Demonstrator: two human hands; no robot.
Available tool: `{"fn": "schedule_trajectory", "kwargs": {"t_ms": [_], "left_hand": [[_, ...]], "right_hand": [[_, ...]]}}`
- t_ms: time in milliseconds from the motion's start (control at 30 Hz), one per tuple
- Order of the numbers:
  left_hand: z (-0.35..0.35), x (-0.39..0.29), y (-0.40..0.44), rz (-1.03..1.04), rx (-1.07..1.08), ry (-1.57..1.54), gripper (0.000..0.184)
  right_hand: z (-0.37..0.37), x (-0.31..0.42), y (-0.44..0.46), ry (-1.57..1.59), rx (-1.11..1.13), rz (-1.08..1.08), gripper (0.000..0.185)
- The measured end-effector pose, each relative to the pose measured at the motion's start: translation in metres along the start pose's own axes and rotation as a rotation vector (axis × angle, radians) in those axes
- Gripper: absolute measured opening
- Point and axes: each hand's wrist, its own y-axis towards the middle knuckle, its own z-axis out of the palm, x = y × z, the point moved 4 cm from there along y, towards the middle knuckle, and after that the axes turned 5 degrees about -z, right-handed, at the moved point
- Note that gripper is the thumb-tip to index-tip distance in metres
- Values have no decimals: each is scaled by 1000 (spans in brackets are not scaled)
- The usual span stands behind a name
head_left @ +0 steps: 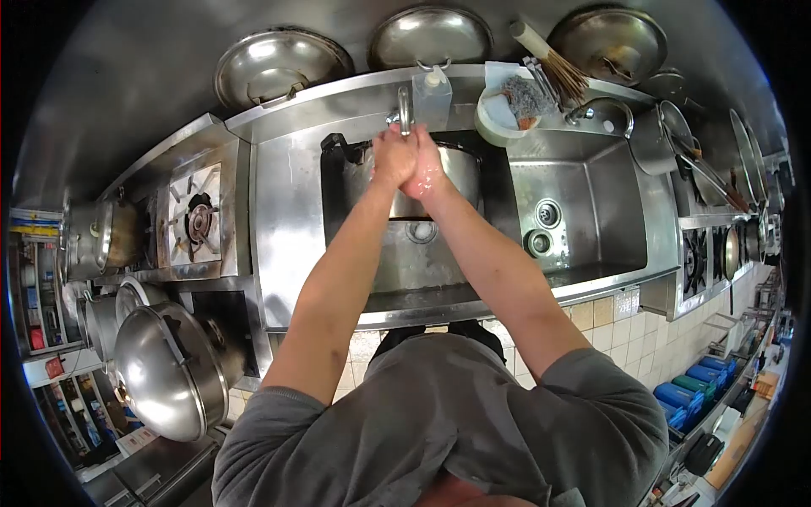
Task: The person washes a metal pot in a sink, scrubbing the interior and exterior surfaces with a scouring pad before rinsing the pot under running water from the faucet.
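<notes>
My left hand point(394, 159) and my right hand point(427, 169) are pressed together under the curved metal faucet point(405, 114). Their fingers are closed around each other and partly hidden. Wet, shiny spots show on my right hand near the wrist. Below them, a large stainless steel vessel point(463, 173) sits in the left sink basin point(418, 275), with black surfaces on both sides of it. Just behind the faucet stands a translucent pump bottle point(432, 101). To its right is a pale tub point(498, 131) holding a grey metal scrubber point(525, 97).
On the right is a second basin point(583, 177) with drain fittings, and another faucet point(604, 110) above it. A bamboo brush point(557, 63) and several metal lids line the back ledge. A gas burner point(198, 218) and a big domed pot point(160, 372) stand at the left.
</notes>
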Motion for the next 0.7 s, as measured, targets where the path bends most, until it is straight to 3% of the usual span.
{"fn": "schedule_trajectory", "kwargs": {"t_ms": [33, 67, 133, 167, 233, 267, 333, 367, 400, 533, 600, 667, 700], "left_hand": [[-2, -17, -19, -8, -55, -338, 57], [-4, -24, -38, -9, -56, -328, 57], [-27, -47, -86, 410, -347, -220, 47], [-37, -58, -109, 400, -352, -212, 47], [-58, -64, -138, 90, -274, -741, 43], [-65, -54, -143, 87, -285, -734, 43], [-65, -12, -149, -203, 81, -448, 39], [-63, 13, -148, -211, 73, -449, 39], [-56, 44, -144, -239, 18, -419, 37], [-60, 82, -142, -306, -182, -372, 28], [-51, 83, -138, -307, -183, -378, 28], [-43, 95, -124, -295, -181, -375, 28], [-37, 118, -107, -234, -264, -467, 31]], "right_hand": [[-2, 12, -1, -52, -77, -71, 53], [-2, 20, -4, -101, -159, -138, 52], [6, 23, -2, -169, -250, -209, 46], [-2, 18, 14, -323, -284, -170, 41], [-20, 5, 42, -484, -273, -109, 24], [-22, 0, 49, -484, -264, -100, 24], [-28, -2, 54, -540, -369, -215, 15], [-30, 0, 51, -265, -321, -193, 17], [-29, 1, 55, -216, -329, -210, 14], [-6, -2, 37, -553, -271, -113, 10], [-11, 4, 37, -697, -247, -86, 9], [-21, 16, 45, -542, -387, -250, 12], [-13, 15, 46, -767, -397, -457, 17]]}}
